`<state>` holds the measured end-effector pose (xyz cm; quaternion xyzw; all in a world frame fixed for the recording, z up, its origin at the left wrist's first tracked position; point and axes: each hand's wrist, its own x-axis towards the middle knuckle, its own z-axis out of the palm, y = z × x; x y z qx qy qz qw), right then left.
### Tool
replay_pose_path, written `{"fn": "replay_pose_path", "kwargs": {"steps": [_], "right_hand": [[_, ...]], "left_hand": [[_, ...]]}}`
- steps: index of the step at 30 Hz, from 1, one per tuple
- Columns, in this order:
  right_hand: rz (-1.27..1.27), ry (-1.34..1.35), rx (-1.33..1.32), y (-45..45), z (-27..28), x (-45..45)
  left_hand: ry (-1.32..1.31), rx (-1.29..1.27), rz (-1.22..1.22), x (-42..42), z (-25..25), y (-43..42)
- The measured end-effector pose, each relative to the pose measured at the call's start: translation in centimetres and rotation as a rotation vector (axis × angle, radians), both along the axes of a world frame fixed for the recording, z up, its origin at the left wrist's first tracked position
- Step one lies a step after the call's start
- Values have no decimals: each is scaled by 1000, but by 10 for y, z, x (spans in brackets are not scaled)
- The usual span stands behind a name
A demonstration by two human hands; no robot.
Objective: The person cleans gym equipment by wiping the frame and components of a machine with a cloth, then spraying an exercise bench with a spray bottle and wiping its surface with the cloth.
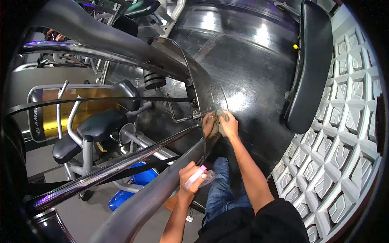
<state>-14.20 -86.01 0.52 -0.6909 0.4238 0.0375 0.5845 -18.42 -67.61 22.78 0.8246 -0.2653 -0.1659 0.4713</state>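
Observation:
My left hand [188,177], low in the centre, is wrapped round a spray bottle [196,178] with a white head and a pink tip. Part of its clear body shows beside my fingers. A greyish-brown cloth [220,121] is bunched in my right hand [230,125], pressed against the glossy dark curved panel [210,87] of a gym machine. That shiny surface mirrors the hand and cloth. Just left of the panel run a chrome bar [121,167] and a thick grey frame tube [156,194].
On the right stands a long black padded bench [310,69] beside a white patterned wall [344,133]. A seated machine with a gold panel [85,107] is behind the bars at left. Blue pads [139,174] sit lower down. Dark shiny flooring [259,81] spreads ahead.

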Motion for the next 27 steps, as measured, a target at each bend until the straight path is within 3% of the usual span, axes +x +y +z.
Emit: {"fn": "replay_pose_path", "kwargs": {"steps": [2, 4, 9, 16, 22, 27], "right_hand": [[-89, -233, -72, 14, 13, -19], [-109, -295, -70, 30, 25, -46], [10, -110, 33, 67, 3, -103], [20, -26, -60, 28, -14, -43], [-60, -242, -91, 15, 62, -22], [-118, -381, 44, 55, 90, -90]], "left_hand": [[-15, 30, -36, 1, 1, 0], [-31, 32, -22, 1, 1, -2], [-44, 26, 12, 0, -3, -2], [-7, 0, 16, -1, 2, -3], [-33, -14, 1, 0, -2, -2], [-21, -44, 3, 0, -5, -2]]}}
